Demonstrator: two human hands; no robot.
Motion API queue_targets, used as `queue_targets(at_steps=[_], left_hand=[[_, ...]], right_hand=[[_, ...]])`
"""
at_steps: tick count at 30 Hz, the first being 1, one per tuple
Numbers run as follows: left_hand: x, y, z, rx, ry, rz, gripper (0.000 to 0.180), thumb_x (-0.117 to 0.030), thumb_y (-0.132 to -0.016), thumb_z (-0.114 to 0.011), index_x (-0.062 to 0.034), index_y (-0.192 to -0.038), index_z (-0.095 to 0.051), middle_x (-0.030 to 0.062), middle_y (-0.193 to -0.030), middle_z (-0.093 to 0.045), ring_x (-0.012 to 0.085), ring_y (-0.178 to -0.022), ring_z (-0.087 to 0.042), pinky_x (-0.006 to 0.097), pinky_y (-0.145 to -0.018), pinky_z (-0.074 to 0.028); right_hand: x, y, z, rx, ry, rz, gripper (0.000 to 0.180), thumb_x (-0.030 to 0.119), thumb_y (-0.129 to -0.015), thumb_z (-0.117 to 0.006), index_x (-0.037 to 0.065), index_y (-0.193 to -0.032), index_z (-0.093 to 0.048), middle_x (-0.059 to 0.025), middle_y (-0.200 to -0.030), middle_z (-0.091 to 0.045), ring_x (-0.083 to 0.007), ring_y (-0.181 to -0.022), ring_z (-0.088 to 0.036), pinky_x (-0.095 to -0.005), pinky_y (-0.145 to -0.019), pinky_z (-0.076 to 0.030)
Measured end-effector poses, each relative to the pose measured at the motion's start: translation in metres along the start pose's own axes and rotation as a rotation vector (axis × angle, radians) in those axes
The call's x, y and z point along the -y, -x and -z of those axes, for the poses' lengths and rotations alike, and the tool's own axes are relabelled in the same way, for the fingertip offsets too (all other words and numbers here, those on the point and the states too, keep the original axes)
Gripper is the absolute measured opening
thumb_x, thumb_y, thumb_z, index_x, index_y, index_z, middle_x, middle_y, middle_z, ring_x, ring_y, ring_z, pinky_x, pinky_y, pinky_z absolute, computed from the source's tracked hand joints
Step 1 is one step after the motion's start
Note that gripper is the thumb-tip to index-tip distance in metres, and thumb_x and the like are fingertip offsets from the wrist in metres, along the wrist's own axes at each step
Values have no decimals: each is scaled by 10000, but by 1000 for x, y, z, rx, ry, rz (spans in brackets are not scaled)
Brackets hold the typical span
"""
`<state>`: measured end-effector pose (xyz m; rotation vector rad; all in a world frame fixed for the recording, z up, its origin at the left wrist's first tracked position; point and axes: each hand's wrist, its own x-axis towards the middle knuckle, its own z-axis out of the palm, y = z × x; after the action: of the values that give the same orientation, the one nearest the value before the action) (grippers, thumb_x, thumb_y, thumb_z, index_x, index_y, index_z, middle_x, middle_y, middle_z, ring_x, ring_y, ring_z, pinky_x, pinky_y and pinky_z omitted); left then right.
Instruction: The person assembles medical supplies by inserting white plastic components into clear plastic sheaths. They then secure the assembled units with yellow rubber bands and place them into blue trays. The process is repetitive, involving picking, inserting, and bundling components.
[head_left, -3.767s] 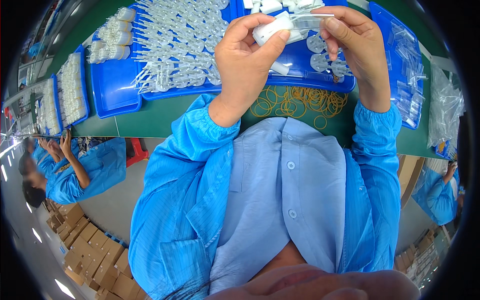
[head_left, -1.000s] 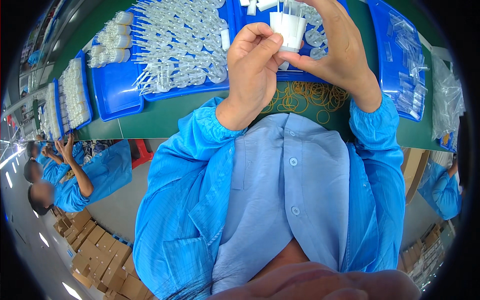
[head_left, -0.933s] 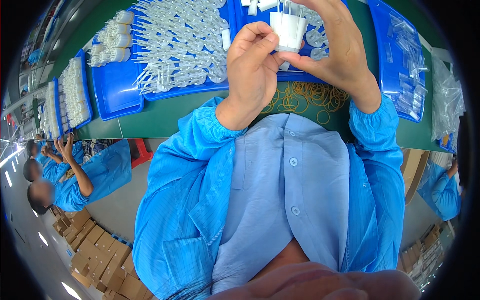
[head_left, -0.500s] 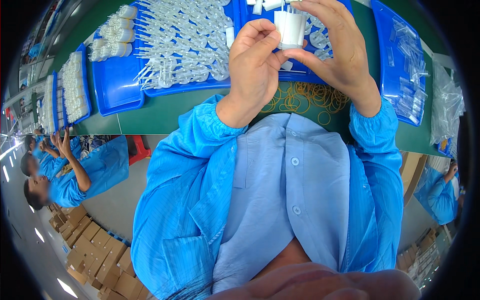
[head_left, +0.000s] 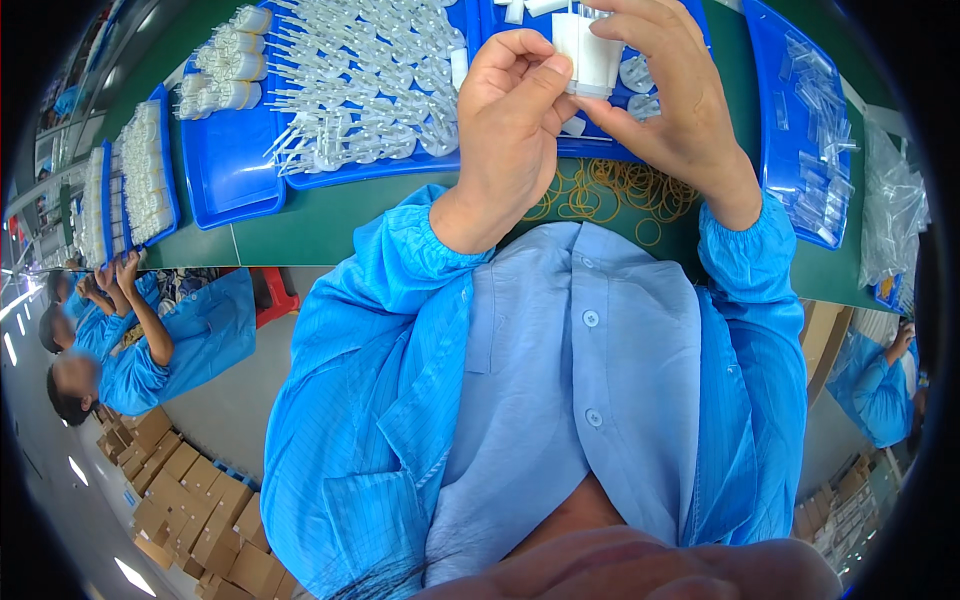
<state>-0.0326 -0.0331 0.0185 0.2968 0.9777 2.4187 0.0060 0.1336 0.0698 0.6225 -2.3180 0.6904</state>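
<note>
Both my hands hold a white cylindrical bundle (head_left: 588, 55) upright above the blue tray (head_left: 600, 148) in the middle. Clear tube-like ends show at its top, and a pale translucent rim runs round its base. My left hand (head_left: 508, 135) pinches the bundle's lower left side between thumb and fingers. Around its right side curves my right hand (head_left: 690, 115), with the thumb under the base and the fingers at the top. Those right fingers partly hide the top. White pieces and clear round-based parts lie in the tray behind.
Yellow rubber bands (head_left: 620, 190) lie on the green table (head_left: 340, 240) near my body. Left of centre, a tray holds many white-stemmed parts (head_left: 370, 85). Farther left are trays of white bundles (head_left: 235, 65). Clear tubes (head_left: 815, 130) fill the right tray, beside a plastic bag (head_left: 890, 210). Co-workers sit both sides.
The white bundle has shifted slightly right and tilted, showing more of its base rim. My right fingers have closed farther over its upper side. My left hand stays pinched on it.
</note>
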Motion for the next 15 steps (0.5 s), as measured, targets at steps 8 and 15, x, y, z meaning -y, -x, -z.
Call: queue_targets(at_steps=[8, 15], left_hand=[[1, -1, -2, 16, 37, -8, 134, -83, -985, -544, -30, -1107, -536, 178, -1098, -635, 316, -1043, -651, 441, -909, -545], [12, -17, 19, 176, -27, -294, 250, 48, -913, -586, -18, -1135, -493, 135, -1005, -642, 209, -872, -666, 331, -719, -567]], right_hand=[[-1, 3, 0, -16, -33, -6, 493, 112, -668, -830, 29, -1074, -563, -190, -1167, -586, -392, -1058, -565, -457, -932, -458], [-6, 4, 6, -144, 131, -59, 449, 117, -708, -820, 16, -1091, -607, -176, -1169, -590, -335, -1035, -589, -414, -912, -467]])
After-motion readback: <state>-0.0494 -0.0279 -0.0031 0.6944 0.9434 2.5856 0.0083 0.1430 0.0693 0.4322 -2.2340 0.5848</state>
